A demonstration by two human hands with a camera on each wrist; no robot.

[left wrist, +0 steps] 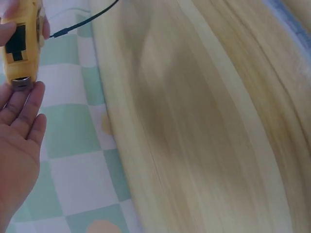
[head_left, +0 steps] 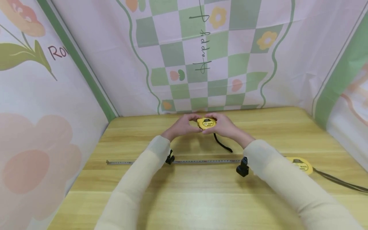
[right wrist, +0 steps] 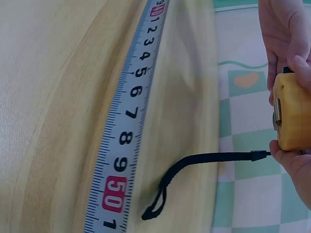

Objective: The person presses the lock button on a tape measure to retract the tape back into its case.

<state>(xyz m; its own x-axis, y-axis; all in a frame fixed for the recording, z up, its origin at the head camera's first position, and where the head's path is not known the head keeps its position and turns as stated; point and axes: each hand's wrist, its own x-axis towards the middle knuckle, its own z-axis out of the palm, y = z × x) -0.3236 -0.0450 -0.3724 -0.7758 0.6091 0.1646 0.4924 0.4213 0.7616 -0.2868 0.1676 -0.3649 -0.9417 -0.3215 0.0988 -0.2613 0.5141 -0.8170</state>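
A small yellow tape measure [head_left: 207,123] is held up over the far part of the table between both hands. My left hand [head_left: 184,125] grips its left end, with thumb and fingers on either side. In the left wrist view, the left fingers [left wrist: 22,109] reach the metal hook at the end of the yellow case [left wrist: 30,53]. My right hand [head_left: 223,126] holds the opposite end, where a black wrist strap [right wrist: 209,158] hangs down. The right thumb [right wrist: 284,150] rests by the case's edge in the right wrist view.
A second yellow tape measure [head_left: 302,165] lies at the right of the wooden table [head_left: 189,204], partly behind the right sleeve. Its blade [head_left: 207,162] runs out leftward to a metal hook [head_left: 107,162]. Its dark strap [head_left: 339,180] trails right. A patterned curtain [head_left: 138,92] borders the table.
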